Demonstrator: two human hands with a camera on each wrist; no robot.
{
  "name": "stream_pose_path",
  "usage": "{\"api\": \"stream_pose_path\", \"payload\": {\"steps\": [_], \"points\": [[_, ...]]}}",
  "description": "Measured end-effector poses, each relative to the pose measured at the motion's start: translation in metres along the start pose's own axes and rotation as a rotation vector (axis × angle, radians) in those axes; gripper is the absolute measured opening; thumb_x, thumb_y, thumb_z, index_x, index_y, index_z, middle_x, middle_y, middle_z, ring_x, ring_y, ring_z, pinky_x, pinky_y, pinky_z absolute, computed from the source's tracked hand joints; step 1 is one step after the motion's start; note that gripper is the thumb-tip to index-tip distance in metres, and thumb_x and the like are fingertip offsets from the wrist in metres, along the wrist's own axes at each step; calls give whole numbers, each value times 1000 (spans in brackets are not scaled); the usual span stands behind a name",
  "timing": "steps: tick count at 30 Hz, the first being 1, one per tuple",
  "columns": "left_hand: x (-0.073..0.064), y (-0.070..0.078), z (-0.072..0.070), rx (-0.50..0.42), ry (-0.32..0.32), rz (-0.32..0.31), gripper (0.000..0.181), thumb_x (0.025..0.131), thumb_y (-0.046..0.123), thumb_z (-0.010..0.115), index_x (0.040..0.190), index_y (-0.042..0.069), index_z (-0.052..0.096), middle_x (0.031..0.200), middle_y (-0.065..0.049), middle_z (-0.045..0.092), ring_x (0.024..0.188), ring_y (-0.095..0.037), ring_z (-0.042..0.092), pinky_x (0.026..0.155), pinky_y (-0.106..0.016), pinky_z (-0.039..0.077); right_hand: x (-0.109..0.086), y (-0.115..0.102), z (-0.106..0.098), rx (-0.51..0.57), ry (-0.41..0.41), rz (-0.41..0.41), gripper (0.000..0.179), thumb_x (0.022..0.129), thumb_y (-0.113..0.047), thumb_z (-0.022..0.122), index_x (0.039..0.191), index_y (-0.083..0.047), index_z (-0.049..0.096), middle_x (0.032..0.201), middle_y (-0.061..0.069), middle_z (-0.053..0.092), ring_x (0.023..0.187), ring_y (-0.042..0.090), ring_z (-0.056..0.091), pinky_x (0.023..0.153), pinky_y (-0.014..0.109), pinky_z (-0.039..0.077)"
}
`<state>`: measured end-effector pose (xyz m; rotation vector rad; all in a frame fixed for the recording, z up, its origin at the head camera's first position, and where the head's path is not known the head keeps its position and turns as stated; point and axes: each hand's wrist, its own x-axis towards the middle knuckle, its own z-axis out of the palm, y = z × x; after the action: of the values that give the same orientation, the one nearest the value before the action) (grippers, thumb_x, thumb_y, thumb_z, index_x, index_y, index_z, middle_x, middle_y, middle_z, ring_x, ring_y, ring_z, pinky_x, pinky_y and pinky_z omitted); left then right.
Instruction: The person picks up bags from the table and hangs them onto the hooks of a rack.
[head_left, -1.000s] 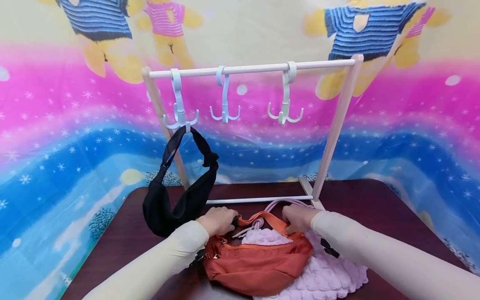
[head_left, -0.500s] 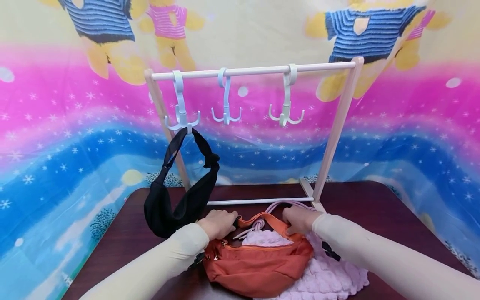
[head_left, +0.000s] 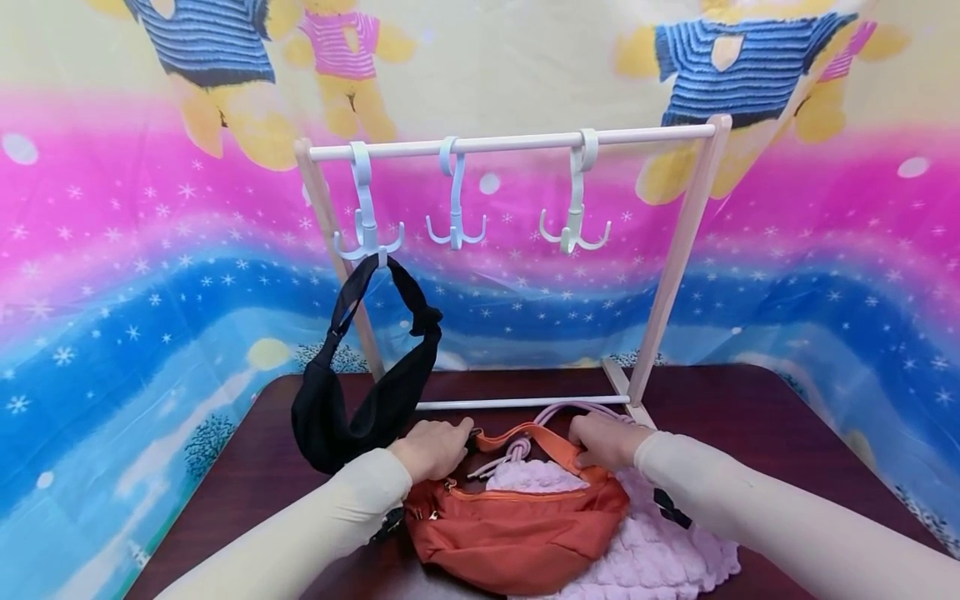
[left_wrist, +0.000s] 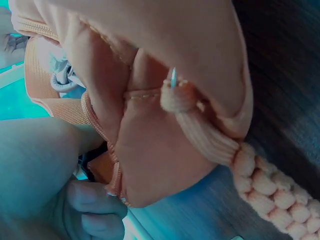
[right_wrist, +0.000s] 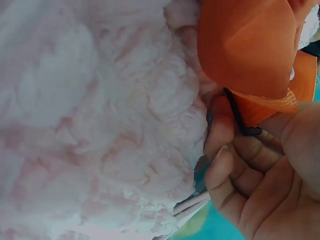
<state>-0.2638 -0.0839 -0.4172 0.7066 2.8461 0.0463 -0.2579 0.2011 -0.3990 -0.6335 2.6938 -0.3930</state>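
Note:
A rust-orange sling bag (head_left: pixel 517 537) lies on the dark table, partly over a pale pink puckered bag (head_left: pixel 660 558). My left hand (head_left: pixel 431 450) grips the orange strap (head_left: pixel 532 431) by its black fitting at the bag's left end. In the left wrist view, curled fingers (left_wrist: pixel 95 200) sit beside the bag's zipped edge, and a braided cord (left_wrist: pixel 265 185) hangs from it. My right hand (head_left: pixel 606 440) holds the strap's right end; in the right wrist view its fingers (right_wrist: pixel 220 165) curl around the webbing near a black buckle (right_wrist: pixel 242 117).
Behind the hands stands a rack with a white top bar (head_left: pixel 517 142). A black bag (head_left: pixel 330 408) hangs from its left hook (head_left: pixel 367 229). A middle hook (head_left: pixel 456 225) and a right hook (head_left: pixel 574 225) hang bare. A patterned cloth backdrop (head_left: pixel 487 317) surrounds the table.
The head view has shifted slightly, so the scene sits a little lower and to the right. Both hands keep their hold on the strap, and the bag stays in place.

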Motion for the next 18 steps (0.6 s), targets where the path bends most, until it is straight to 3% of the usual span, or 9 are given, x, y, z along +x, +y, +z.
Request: {"api": "stream_pose_path", "payload": {"steps": [8, 18], "points": [[1, -5, -1, 36, 52, 37, 22, 102, 28, 60, 119, 13, 58, 75, -3, 59, 66, -17, 61, 59, -31, 41, -2, 2, -3, -12, 20, -60, 20, 91, -8, 73, 72, -11, 66, 61, -9, 41, 57, 8, 36, 58, 22, 32], [-2, -9, -2, 14, 67, 40, 28, 104, 28, 58, 127, 12, 56, 63, 0, 51, 53, -14, 51, 52, -29, 34, -3, 8, -5, -15, 37, -116, 32, 91, -9, 73, 63, -12, 59, 56, -11, 29, 54, 6, 29, 57, 22, 28]]}}
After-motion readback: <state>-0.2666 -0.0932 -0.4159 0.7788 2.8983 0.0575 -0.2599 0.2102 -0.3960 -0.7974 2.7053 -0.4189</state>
